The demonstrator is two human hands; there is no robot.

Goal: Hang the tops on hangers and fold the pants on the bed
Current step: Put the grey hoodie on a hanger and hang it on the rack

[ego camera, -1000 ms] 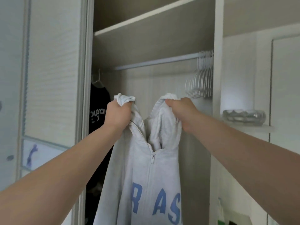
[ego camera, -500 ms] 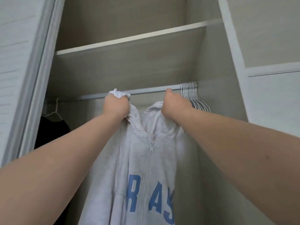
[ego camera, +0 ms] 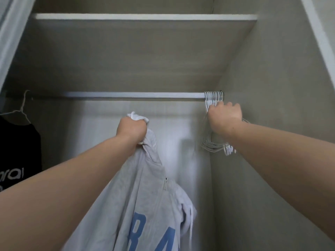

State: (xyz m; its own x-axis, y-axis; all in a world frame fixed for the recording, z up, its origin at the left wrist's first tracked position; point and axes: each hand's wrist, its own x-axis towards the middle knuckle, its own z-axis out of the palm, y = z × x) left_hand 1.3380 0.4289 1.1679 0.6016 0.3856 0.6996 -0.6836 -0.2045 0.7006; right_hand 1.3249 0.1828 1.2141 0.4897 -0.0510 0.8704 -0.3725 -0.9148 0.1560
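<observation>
A light grey zip hoodie [ego camera: 145, 200] with blue letters hangs from my left hand [ego camera: 132, 128], which grips a bunched shoulder of it just below the wardrobe rail [ego camera: 134, 95]. The hoodie's other shoulder and hood droop to the right. My right hand [ego camera: 224, 116] is at the far right end of the rail, fingers curled round the necks of a bundle of several white hangers [ego camera: 213, 144] that hang there. Which single hanger it holds I cannot tell.
A black top with white lettering [ego camera: 16, 153] hangs on a white hanger [ego camera: 22, 109] at the rail's left end. A shelf [ego camera: 145, 16] runs above the rail. The wardrobe's side wall [ego camera: 272, 124] stands close on the right, and its back panel is behind the hoodie.
My right hand let go of the hoodie's right shoulder and moved right to the bundle of hangers. The freed side of the hoodie dropped. The view tilted further up.
</observation>
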